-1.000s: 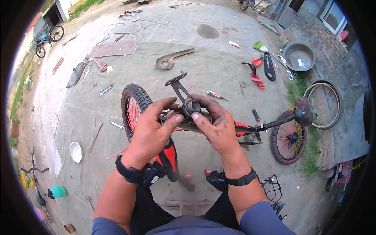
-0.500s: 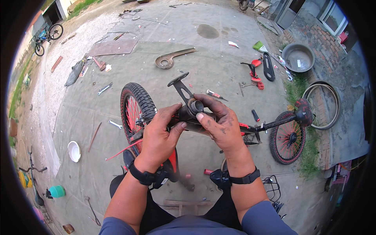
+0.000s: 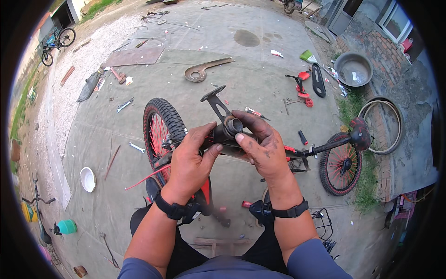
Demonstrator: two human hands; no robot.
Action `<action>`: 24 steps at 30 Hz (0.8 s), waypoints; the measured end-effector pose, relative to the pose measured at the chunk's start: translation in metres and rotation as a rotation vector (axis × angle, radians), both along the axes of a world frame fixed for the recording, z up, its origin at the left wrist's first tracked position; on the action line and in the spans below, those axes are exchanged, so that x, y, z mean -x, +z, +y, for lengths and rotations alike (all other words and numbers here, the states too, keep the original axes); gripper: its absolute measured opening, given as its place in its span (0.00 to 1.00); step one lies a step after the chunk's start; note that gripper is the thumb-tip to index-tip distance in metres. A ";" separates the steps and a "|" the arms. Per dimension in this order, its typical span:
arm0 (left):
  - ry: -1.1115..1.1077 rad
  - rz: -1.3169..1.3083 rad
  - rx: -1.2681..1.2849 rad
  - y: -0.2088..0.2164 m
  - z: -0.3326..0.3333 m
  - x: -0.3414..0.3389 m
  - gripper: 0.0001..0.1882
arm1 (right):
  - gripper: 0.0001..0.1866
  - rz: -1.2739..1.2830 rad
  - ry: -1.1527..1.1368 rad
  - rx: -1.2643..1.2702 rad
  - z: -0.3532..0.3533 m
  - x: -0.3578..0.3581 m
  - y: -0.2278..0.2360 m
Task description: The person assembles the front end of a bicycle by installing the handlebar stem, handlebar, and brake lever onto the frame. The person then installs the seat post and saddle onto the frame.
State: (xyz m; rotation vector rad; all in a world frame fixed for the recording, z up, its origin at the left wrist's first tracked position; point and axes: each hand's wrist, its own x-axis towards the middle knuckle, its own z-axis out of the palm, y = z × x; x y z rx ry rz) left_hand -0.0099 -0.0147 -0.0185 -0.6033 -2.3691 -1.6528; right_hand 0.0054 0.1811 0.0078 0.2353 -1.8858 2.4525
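Observation:
In front of me is a black and red bicycle (image 3: 302, 151), its frame reaching in between my hands. A dark open-ended frame tube (image 3: 223, 133) points up toward me, with a metal ring at its mouth. A black slotted bracket (image 3: 216, 103) stands out beyond that end. My left hand (image 3: 190, 158) closes round the left side of the tube, thumb and fingers pressed on it. My right hand (image 3: 265, 146), smudged dark, grips the ring end, with the thumb on the near side and the index finger over the far side.
Red-spoked wheels (image 3: 160, 123) flank my hands. Spanners (image 3: 124, 105), a screwdriver (image 3: 255, 113), a curved metal guard (image 3: 197, 72), a white bowl (image 3: 87, 179) and a red child seat-like part (image 3: 304, 88) lie around. A grey basin (image 3: 354, 69) stands by the brick wall.
Both hands keep their hold on the tube. The ring end and bracket have shifted very slightly right; otherwise little differs.

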 end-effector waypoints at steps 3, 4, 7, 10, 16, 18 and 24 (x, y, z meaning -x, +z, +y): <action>0.002 0.013 0.001 -0.001 0.000 0.000 0.26 | 0.26 -0.029 0.004 -0.011 0.001 -0.002 0.005; 0.001 0.012 0.002 -0.001 0.000 0.000 0.26 | 0.26 -0.032 0.006 -0.019 0.001 -0.002 0.006; 0.003 0.019 0.010 0.001 0.000 0.000 0.26 | 0.25 -0.030 0.012 -0.050 0.002 -0.002 0.006; 0.007 0.018 0.006 0.001 0.000 -0.001 0.26 | 0.25 -0.028 0.009 -0.047 -0.001 -0.003 0.008; 0.013 0.023 0.004 -0.001 0.000 -0.001 0.26 | 0.27 -0.006 0.008 0.014 -0.002 -0.003 0.005; 0.012 0.022 0.002 -0.001 0.001 0.000 0.26 | 0.28 0.034 0.003 0.020 -0.001 -0.001 0.000; -0.018 -0.039 0.013 0.005 0.000 -0.003 0.25 | 0.27 -0.024 0.020 -0.022 0.006 -0.003 0.002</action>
